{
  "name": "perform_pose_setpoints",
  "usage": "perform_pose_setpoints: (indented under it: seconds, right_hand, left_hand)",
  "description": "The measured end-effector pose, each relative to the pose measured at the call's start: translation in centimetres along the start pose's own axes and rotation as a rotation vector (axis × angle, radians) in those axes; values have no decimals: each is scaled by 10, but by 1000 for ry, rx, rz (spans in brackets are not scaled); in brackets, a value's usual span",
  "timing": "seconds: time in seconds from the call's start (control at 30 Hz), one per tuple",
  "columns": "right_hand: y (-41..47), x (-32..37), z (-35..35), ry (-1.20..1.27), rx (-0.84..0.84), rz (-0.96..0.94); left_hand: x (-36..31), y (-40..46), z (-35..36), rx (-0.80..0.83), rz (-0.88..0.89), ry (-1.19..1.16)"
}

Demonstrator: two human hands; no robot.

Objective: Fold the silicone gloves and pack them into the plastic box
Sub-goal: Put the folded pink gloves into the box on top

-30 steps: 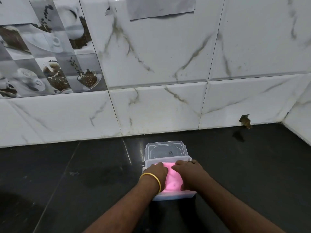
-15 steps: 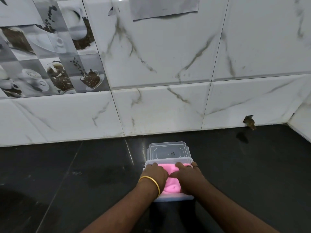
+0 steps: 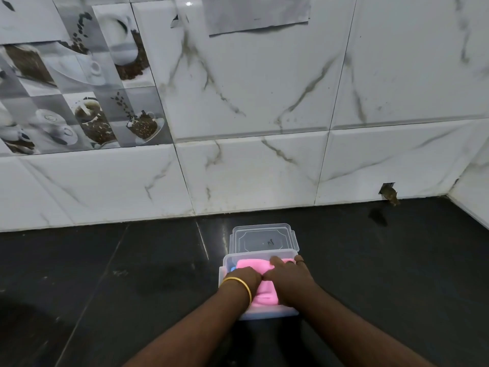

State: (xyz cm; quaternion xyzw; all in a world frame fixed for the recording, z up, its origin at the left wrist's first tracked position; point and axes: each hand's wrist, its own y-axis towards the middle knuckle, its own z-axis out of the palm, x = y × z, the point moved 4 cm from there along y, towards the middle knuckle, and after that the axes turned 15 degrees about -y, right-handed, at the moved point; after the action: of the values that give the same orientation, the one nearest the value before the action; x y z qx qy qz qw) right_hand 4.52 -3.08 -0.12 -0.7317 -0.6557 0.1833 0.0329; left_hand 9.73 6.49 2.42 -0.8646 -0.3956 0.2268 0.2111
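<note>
Both hands are down in the box [image 3: 260, 314], pressing on the pink glove [image 3: 266, 294] packed inside it. The left hand [image 3: 244, 280], with a gold bangle [image 3: 238, 286] on its wrist, is curled knuckles-up, fingers bent down onto the silicone; whether it pinches a fold or only pushes cannot be told. The right hand [image 3: 289, 280], touching the left at the knuckles, lies flatter, its fingers spread over the glove's far end and reaching the box's far rim; it presses and does not seem to grasp.

The glove fills the box between and beyond the hands, its near end showing below the wrists. Just beyond the left hand, at the box's far left corner, a small patch of blue [image 3: 233, 269] peeps out, perhaps a second glove underneath, though too little shows to be sure.

The step in hand looks like the packing itself: tamping the folded silicone flat so it sits below the rim. That seems nearly done.

Just beyond the right hand's fingertips, touching the box's far side, lies the clear lid [image 3: 264, 238] on the dark counter [image 3: 132, 274]. The next move probably calls for letting go without the springy silicone lifting, then bringing the lid over and snapping its clips.

Farther off is the tiled wall [image 3: 251, 168].
</note>
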Motion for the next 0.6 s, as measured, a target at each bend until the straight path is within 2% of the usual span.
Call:
perform_pose_setpoints:
  seconds: [0.1,0.23,0.37,0.6]
  right_hand:
    - [-2,-12,-5,17,-15,2]
    - [3,-20,-10,55,-60,67]
    - [7,-11,-7,31,14,24]
    - [9,-5,2,-57,13,25]
  left_hand:
    - [2,-12,-5,10,31,-4]
    - [1,-19,-17,-122,101,-6]
    - [1,-18,-18,-102,75,-62]
    - [12,-4,-3,-84,66,-63]
